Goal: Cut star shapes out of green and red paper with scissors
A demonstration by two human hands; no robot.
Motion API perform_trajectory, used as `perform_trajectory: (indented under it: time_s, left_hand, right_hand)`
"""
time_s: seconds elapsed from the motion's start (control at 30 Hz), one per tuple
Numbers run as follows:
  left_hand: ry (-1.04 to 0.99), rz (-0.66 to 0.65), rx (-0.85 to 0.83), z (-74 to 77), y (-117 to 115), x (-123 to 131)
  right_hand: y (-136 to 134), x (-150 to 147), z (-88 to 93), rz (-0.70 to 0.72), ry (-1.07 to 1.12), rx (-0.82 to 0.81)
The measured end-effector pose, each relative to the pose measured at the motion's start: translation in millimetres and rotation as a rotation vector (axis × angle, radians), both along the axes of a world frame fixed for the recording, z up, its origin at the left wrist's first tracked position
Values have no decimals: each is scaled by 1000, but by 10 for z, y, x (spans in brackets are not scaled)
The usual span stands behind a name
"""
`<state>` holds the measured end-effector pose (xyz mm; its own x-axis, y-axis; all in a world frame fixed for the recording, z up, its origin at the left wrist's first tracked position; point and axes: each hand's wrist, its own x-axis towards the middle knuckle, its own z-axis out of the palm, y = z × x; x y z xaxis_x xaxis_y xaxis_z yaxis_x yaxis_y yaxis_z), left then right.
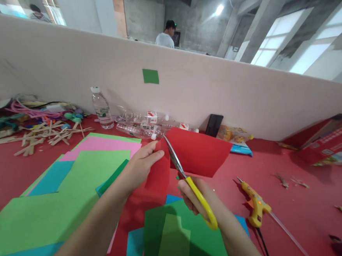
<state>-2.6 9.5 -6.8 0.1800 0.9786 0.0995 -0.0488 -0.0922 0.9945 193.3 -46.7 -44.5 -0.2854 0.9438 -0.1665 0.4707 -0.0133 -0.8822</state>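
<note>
My left hand [140, 167] pinches the left part of a red paper sheet [200, 151] held above the table. My right hand [194, 196] grips yellow-handled scissors [185, 177], whose blades reach up into the sheet along a cut. The strip left of the cut hangs down by my left fingers. Below lie green [181, 238], pink [105, 145] and blue [52, 178] paper sheets.
A yellow glue gun [255, 202] lies right of my hands on the red table [300, 207]. Plastic bottles [102, 107], a black phone [213, 125], wooden sticks [46, 133] and pipe cleaners line the white partition [191, 86]. A red box [331, 141] stands far right. People are beyond the partition.
</note>
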Motion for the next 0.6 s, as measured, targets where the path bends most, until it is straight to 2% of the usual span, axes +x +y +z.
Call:
perform_trajectory:
  time_s: [0.27,0.47,0.6]
  left_hand:
    - [-213,150,-209,-66,-27,106]
    - [-159,108,-118,-5,-21,107]
    - [-107,87,-133,34,-20,61]
  right_hand:
    - [-26,-59,-74,-54,64,2]
    - [-14,-21,-132,-39,77,11]
    - [-3,-23,-97,-15,82,10]
